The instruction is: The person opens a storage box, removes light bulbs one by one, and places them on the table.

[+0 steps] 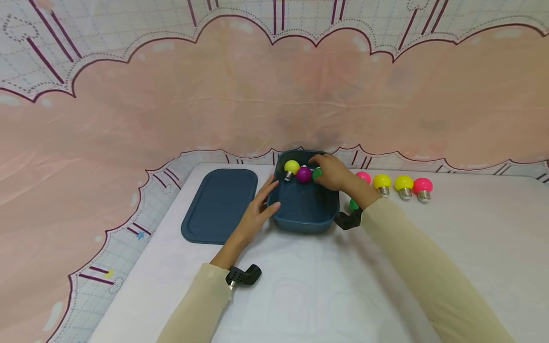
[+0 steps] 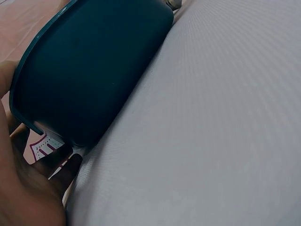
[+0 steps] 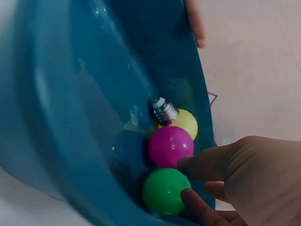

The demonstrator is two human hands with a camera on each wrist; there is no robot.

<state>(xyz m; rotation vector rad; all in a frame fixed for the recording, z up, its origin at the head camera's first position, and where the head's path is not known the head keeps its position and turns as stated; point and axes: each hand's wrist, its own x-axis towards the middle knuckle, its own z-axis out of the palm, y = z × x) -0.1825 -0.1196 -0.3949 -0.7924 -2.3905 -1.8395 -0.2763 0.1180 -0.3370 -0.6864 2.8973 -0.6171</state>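
A dark blue plastic box (image 1: 306,227) stands on the white table. Inside, along its far side, a yellow light bulb (image 1: 292,166), a magenta light bulb (image 1: 304,175) and a green light bulb (image 1: 317,173) lie in a row. My right hand (image 1: 332,174) reaches over the far right rim and holds the green bulb at its fingertips. In the right wrist view, the thumb and a finger (image 3: 200,207) meet this bulb beside the magenta one. With spread fingers, my left hand (image 1: 257,209) rests against the box's left side; the left wrist view shows its fingers (image 2: 66,172) around a corner.
A matching blue lid (image 1: 218,205) lies flat left of the box. To the right stand a yellow bulb (image 1: 381,182), another yellow bulb (image 1: 403,184) and a pink bulb (image 1: 423,186). Another pink bulb (image 1: 363,176) and a green bulb (image 1: 353,205) are partly hidden by the right arm.
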